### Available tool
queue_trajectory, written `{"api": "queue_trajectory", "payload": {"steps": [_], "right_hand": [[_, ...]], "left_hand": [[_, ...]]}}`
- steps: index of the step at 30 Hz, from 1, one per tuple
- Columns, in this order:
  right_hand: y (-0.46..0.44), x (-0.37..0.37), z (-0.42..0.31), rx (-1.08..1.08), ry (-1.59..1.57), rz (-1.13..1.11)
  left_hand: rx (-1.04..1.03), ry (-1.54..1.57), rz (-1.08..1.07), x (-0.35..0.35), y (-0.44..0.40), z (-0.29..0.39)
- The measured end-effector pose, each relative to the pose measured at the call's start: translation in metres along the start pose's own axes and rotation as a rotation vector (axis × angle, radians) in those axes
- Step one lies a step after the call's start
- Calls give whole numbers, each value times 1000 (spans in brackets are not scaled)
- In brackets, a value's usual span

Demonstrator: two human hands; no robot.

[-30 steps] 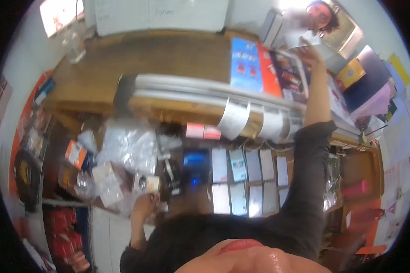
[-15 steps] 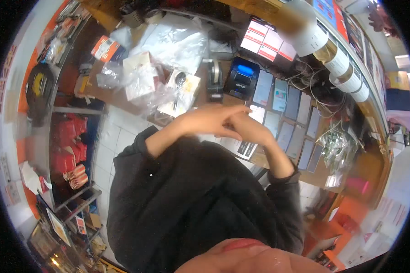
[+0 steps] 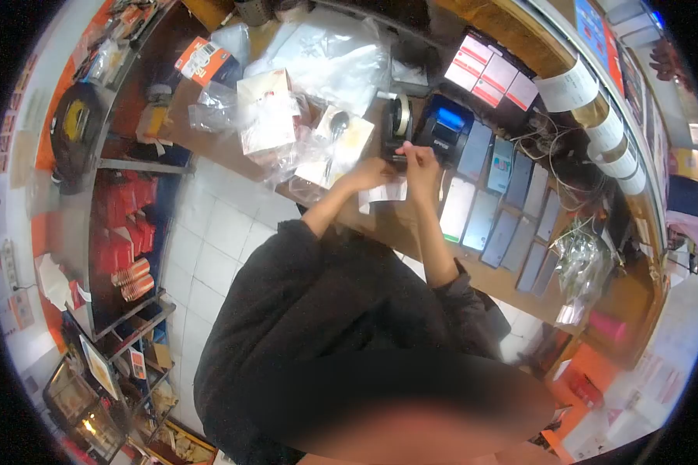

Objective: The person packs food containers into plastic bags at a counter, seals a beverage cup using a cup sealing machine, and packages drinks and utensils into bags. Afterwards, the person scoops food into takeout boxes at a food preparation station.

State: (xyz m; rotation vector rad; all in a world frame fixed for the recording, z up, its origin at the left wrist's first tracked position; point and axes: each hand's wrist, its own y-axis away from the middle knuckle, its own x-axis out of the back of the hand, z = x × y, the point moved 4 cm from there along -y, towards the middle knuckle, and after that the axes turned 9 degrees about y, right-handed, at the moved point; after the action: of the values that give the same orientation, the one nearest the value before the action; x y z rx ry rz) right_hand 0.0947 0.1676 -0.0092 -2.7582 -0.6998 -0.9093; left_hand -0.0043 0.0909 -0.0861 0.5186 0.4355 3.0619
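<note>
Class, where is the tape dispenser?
In the head view, the tape dispenser is right of centre, just beyond the right hand, left of the printer.

Floor (image 3: 217, 232) = white sq. tiles, bright, w/ thin lines btwn. Brown wood desk (image 3: 552, 304) has the floor by its front edge; a wood counter (image 3: 535, 31) is on its far side. On the L: big shelf (image 3: 143, 166) w/ gray metal edges, then white L wall (image 3: 12, 302) w/ papers & an orange strip (image 3: 39, 240). R wall (image 3: 636, 403): white, lots of papers too. Bottom L, a small yellow light (image 3: 90, 425) glows.
</note>
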Motion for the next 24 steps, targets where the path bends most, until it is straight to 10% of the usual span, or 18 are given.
{"api": "queue_trajectory", "payload": {"steps": [8, 11, 14, 18, 24], "right_hand": [[135, -23, 102, -570, -472, -315], [125, -32, 111, -511, -388, -304], [129, -32, 107, -514, -444, -337], [127, -12, 111, -473, -352, -604], [35, 31, -100, 75, -147, -713]], "left_hand": [[-110, 233, -84, 3, -7, -7], [-55, 224, -154, -3, -2, 9], [163, -135, 295, -14, 11, -2], [-114, -342, 424, -13, 48, 23], [-130, 421, 761, 107, 166, 113]]}}
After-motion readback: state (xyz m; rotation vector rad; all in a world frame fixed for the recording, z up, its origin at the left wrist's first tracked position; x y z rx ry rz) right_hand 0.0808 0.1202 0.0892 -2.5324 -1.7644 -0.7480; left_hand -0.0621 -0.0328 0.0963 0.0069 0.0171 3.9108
